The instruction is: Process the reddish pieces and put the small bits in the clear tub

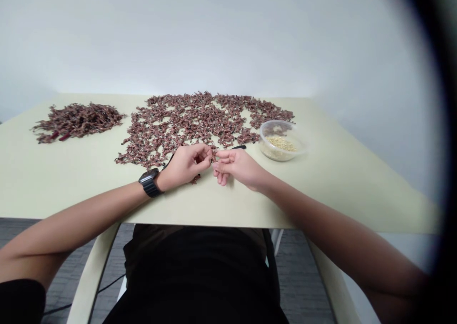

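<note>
My left hand (189,164), with a dark watch on its wrist, is closed in a pinch just in front of a broad spread of shrivelled reddish-brown dried pieces (193,119). Facing it, my right hand (237,167) also has thumb and fingertips brought together. A small reddish-brown dried piece (213,153) shows between the fingertips of both hands. Its exact kind is too small to make out. Under my left hand lies another bit of the same stuff (195,178). Behind my right fingers the end of a slim black object (239,147) sticks out, the rest hidden.
A round clear plastic bowl (302,147) with pale yellow seed-like bits (282,144) stands right of the spread. At the left is a denser heap of brown dried pieces (80,119), with dark red pieces (64,136) at its front. A wall (214,38) rises behind the pale table (342,181).
</note>
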Available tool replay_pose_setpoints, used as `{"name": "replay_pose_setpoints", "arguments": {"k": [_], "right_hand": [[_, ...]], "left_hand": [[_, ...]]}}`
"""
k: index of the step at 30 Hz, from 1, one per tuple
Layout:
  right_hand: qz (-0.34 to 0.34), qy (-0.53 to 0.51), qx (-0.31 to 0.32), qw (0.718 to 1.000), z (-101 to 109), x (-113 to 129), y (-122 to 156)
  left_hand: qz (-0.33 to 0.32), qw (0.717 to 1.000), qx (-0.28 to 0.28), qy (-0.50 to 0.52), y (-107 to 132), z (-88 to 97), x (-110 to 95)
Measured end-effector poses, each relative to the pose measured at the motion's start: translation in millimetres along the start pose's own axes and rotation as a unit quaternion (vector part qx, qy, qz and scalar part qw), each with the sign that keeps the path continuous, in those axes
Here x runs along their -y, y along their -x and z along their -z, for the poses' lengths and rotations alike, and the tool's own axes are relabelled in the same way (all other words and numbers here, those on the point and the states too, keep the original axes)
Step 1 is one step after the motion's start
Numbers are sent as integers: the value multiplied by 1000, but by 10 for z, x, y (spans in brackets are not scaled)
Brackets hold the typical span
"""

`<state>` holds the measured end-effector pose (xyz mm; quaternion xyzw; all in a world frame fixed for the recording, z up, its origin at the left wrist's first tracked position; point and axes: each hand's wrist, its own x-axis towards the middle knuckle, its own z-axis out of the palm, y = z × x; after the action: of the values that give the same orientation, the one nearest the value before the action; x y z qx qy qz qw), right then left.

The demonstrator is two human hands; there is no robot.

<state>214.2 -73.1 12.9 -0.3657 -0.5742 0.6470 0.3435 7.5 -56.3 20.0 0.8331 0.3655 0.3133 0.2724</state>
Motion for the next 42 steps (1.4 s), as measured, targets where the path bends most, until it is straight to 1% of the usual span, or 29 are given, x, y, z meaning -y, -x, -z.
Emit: {"name": "replay_pose_setpoints", "arguments": {"k": [1,3,6,8,9,10,11,13,14,15,16,17,19,21,22,24,25,26,28,32,36,39,42], "right_hand": [[-9,-15,6,1000,15,9,1],[-32,-44,25,998,51,33,5],[-64,-65,63,994,108,69,11],[-63,-54,72,994,127,73,12],[-52,-38,67,996,125,67,11],[-35,-14,56,998,117,56,10],[-14,15,39,999,103,39,7],[32,81,-3,996,70,-1,3],[50,110,-23,992,55,-22,2],[64,137,-40,988,45,-41,2],[76,161,-52,983,40,-56,3],[87,184,-58,977,40,-67,5],[105,234,-59,965,47,-73,14],[120,279,-56,951,53,-65,24],[125,293,-57,946,53,-60,28],[128,305,-60,942,46,-56,31],[127,305,-62,942,39,-61,30],[124,301,-64,943,32,-71,28],[115,284,-67,950,17,-107,17],[92,212,-67,971,-6,-184,-10],[67,152,-64,984,-42,-152,-20],[37,115,-60,991,-67,-83,-19],[25,71,-37,996,-68,-42,-17]], "left_hand": [[-35,998,-6,-45,1,1,20],[-107,986,-13,-128,0,6,82],[-217,950,0,-226,-8,29,177],[-256,935,24,-245,-18,49,205],[-253,938,29,-236,-24,55,203],[-232,949,24,-211,-30,57,191],[-191,967,11,-169,-37,54,172],[-77,996,-8,-36,-52,33,127],[-18,999,-3,45,-60,19,108],[35,991,9,128,-69,6,95],[80,975,26,205,-79,-5,89],[119,954,43,272,-89,-11,91],[185,906,72,375,-107,-9,110],[237,860,100,441,-122,10,137],[258,842,111,461,-127,23,147],[284,819,120,484,-135,45,154],[290,815,118,487,-138,53,150],[293,816,115,484,-140,57,141],[291,827,109,468,-140,56,113],[265,863,103,417,-130,37,54],[220,898,87,372,-101,15,28],[174,938,57,295,-71,-2,24],[115,977,17,181,-42,-10,8]]}}
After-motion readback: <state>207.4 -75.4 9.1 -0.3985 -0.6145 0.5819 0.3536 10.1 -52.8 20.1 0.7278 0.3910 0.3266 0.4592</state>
